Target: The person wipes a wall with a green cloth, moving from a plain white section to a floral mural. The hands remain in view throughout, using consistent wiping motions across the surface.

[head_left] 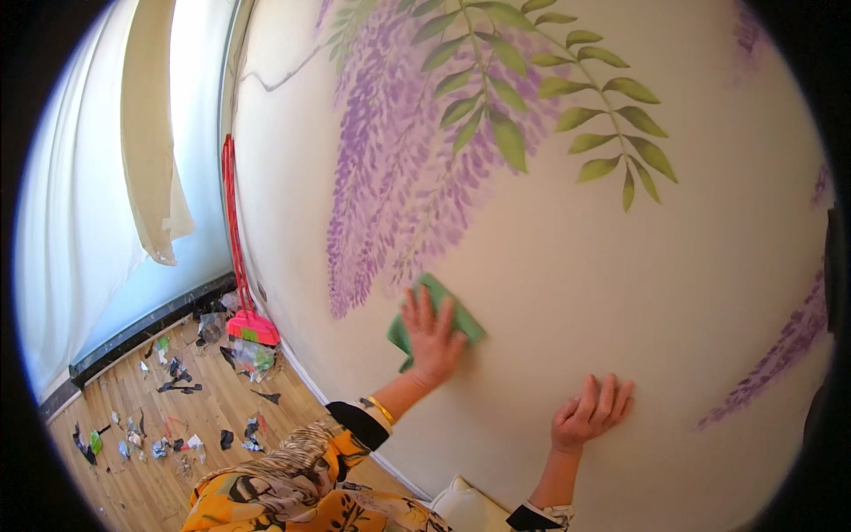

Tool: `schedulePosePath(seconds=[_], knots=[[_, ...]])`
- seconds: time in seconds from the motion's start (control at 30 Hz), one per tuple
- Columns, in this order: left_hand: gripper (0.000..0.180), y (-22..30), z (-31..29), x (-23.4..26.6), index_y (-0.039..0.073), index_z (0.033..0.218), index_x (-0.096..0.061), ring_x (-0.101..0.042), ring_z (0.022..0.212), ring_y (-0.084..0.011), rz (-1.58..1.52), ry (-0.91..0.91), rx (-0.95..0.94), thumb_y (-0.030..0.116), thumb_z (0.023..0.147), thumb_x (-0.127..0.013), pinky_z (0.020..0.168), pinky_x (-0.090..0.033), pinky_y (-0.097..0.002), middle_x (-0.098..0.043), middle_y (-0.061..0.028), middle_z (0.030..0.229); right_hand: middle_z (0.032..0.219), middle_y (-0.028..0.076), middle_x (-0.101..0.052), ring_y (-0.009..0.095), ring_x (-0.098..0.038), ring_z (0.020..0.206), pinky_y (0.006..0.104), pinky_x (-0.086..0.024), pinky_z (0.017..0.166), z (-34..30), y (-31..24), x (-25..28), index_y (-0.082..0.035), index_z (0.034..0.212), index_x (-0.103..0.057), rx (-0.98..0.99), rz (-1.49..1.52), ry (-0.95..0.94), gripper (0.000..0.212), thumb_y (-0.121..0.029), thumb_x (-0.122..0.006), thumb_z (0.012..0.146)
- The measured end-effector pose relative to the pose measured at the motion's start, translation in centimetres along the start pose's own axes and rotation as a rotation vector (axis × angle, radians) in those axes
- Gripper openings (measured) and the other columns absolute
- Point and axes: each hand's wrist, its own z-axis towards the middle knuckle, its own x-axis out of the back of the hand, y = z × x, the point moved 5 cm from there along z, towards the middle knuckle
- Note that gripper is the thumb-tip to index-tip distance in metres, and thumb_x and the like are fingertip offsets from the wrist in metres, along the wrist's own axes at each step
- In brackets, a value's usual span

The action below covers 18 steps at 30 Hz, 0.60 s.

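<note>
My left hand (pixel 432 344) presses a folded green cloth (pixel 456 315) against the wall (pixel 532 293), its fingers spread over the fabric. The cloth lies just below the tips of the painted purple blossoms (pixel 372 204). Lower and to the right, my right hand (pixel 589 413) rests on the wall with fingers loosely bent and a little apart. Nothing shows in that hand.
A red broom and pink dustpan (pixel 253 328) lean in the corner at left. Scraps of litter (pixel 177 443) lie scattered over the wood floor (pixel 133 488). White curtains (pixel 80 195) hang by the window. A pale cushion-like thing (pixel 470 507) sits below my arms.
</note>
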Motion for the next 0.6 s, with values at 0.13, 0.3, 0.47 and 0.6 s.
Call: schedulePosePath(seconds=[0.13,0.3,0.47,0.6], knots=[[0.052,8.2,-0.8,-1.7,0.025,0.131,-0.061,-0.012,0.145,-0.0515,-0.043,-0.153,-0.385,0.055,0.088,-0.059,0.112,-0.001,-0.0682,-0.025,-0.0217,0.157,0.134,0.013,-0.052,0.043,-0.040,0.134,0.0561,-0.028,0.111,0.2,-0.2,0.0,-0.008,0.119,-0.059,-0.006,0.022,-0.005,0.032,-0.009,-0.041,0.093],[0.052,11.6,4.3,-0.9,0.032,0.130,-0.062,-0.024,0.143,-0.0462,-0.042,-0.092,-0.592,0.060,0.087,-0.056,0.114,-0.002,-0.0650,-0.038,-0.0171,0.151,0.135,0.014,-0.051,0.043,-0.041,0.133,0.0555,-0.030,0.110,0.4,0.0,0.5,-0.007,0.119,-0.059,-0.001,-0.008,-0.026,0.030,-0.013,-0.040,0.097],[0.058,7.2,10.5,1.0,0.024,0.130,-0.062,-0.020,0.145,-0.0471,-0.028,-0.014,-0.351,0.052,0.079,-0.067,0.113,-0.006,-0.0648,-0.032,-0.0197,0.155,0.136,0.014,-0.050,0.043,-0.042,0.132,0.0556,-0.030,0.109,0.5,0.4,0.3,-0.006,0.119,-0.059,0.011,-0.002,-0.006,0.030,-0.013,-0.039,0.098],[0.062,1.6,10.4,1.8,0.016,0.135,-0.058,-0.016,0.146,-0.0456,0.025,0.034,-0.170,0.046,0.082,-0.066,0.115,-0.006,-0.0625,-0.027,-0.0204,0.157,0.137,0.014,-0.050,0.043,-0.040,0.134,0.0557,-0.030,0.109,0.0,0.4,0.5,-0.005,0.120,-0.059,0.003,-0.023,-0.026,0.030,-0.011,-0.039,0.098]])
